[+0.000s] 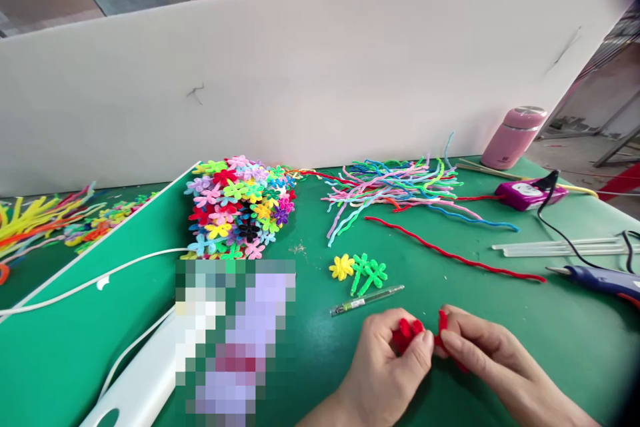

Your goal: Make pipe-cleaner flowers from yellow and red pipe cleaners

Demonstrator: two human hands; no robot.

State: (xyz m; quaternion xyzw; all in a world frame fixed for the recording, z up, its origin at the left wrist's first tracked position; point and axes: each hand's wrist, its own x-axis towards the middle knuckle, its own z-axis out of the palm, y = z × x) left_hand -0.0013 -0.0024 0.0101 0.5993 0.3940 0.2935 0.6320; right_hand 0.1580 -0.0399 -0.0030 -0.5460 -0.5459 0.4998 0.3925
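Observation:
At the front of the green table, my left hand (390, 367) pinches a looped red pipe cleaner (407, 333) between thumb and fingers. Close beside it on the right, my right hand (490, 357) grips the other end of the red pipe cleaner (443, 327), with a short end standing up by the thumb. Part of the red piece is covered by my fingers. Just beyond my hands lie a clear slim tube (367, 300), a yellow pipe-cleaner flower (341, 267) and two green pipe-cleaner shapes (373, 273). A straight red pipe cleaner (455, 255) stretches across the table behind them.
Many coloured pipe-cleaner flowers (237, 207) are heaped left of a loose pile of pipe cleaners (395, 187). On the right are a blue glue gun (600, 280), glue sticks (560, 247), a purple box (530, 193) and a pink flask (514, 137). A white device (135, 373) lies front left.

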